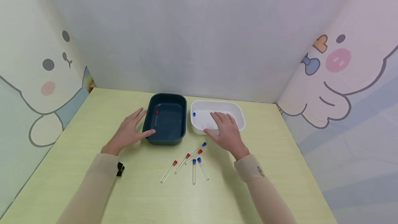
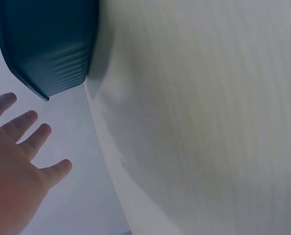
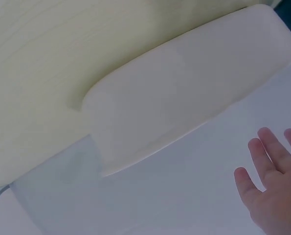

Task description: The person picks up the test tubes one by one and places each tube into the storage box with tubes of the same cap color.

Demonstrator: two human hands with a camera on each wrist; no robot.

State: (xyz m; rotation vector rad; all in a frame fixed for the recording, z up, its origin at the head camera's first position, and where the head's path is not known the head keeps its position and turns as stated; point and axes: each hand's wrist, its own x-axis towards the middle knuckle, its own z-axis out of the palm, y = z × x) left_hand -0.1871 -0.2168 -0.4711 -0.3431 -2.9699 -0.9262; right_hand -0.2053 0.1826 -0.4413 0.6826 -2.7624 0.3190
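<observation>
My left hand (image 1: 129, 133) is spread beside the dark blue tray (image 1: 164, 142), its thumb overlapping the near left rim in the head view; it holds nothing. A red-capped tube (image 1: 157, 112) lies inside that tray. To the right, my right hand (image 1: 226, 133) reaches over the near rim of the white tray (image 1: 203, 104), fingers spread and nothing in them. A blue cap (image 1: 194, 114) shows at the left inside the white tray, partly screened by my hand. In the left wrist view the spread fingers hang near the tray's rim (image 2: 25, 87).
Between my forearms, several clear tubes lie on the pale table (image 1: 140, 196), some with red caps (image 1: 175, 162) and some with blue caps (image 1: 199, 159). A black clip-like object (image 1: 120, 169) is at the left sleeve. Behind the trays stands a pale curtain (image 1: 186, 44), with cartoon-printed panels at both sides.
</observation>
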